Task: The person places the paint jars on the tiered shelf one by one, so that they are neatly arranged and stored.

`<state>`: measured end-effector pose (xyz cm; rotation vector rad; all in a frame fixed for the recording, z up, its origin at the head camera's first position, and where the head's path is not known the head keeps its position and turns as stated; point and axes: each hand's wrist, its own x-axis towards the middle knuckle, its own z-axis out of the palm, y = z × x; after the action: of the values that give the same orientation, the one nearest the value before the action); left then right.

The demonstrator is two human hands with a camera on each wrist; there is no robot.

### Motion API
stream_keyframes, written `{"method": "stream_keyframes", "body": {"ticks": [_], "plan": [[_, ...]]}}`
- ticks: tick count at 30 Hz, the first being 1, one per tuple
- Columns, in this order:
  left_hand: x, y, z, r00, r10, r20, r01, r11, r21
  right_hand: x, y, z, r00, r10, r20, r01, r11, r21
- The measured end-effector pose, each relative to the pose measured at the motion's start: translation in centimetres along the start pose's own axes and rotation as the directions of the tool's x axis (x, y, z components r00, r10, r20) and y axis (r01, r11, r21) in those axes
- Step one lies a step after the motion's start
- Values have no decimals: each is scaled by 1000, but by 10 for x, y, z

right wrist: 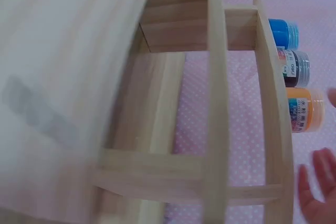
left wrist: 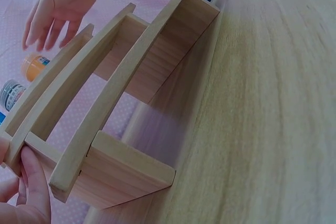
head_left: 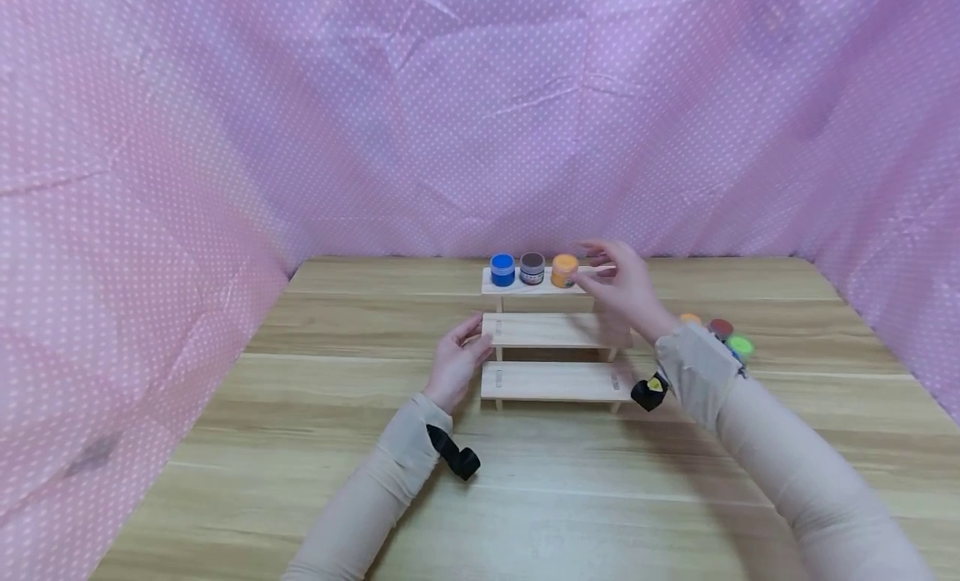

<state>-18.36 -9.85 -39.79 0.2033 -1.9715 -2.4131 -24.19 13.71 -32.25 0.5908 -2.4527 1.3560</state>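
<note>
A three-step wooden display rack (head_left: 555, 383) stands on the table. On its top step sit a blue paint jar (head_left: 502, 270), a dark brown paint jar (head_left: 532, 269) and an orange paint jar (head_left: 564, 270) in a row. My left hand (head_left: 454, 366) grips the left end of the middle step, thumb and fingers around the board in the left wrist view. Just right of the orange jar is my right hand (head_left: 622, 287), fingers spread and holding nothing; the right wrist view shows a gap between its fingers (right wrist: 321, 174) and the jar.
More paint jars stand on the table right of the rack, among them a dark red one (head_left: 721, 328) and a green one (head_left: 741, 348), partly behind the right sleeve. A pink dotted cloth (head_left: 480, 147) hangs behind and beside the wooden table (head_left: 315, 448).
</note>
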Motion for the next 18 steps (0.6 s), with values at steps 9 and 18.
{"method": "stream_keyframes", "body": {"ticks": [9,18], "plan": [[0,0,-1,1000,-4,-6,4,1000,1,-39,9,2,985,-138,-99,137,990,-17],[1,0,-1,1000,-15,-6,15,1000,4,-60,13,-5,994,-84,-67,84,996,-7]]}}
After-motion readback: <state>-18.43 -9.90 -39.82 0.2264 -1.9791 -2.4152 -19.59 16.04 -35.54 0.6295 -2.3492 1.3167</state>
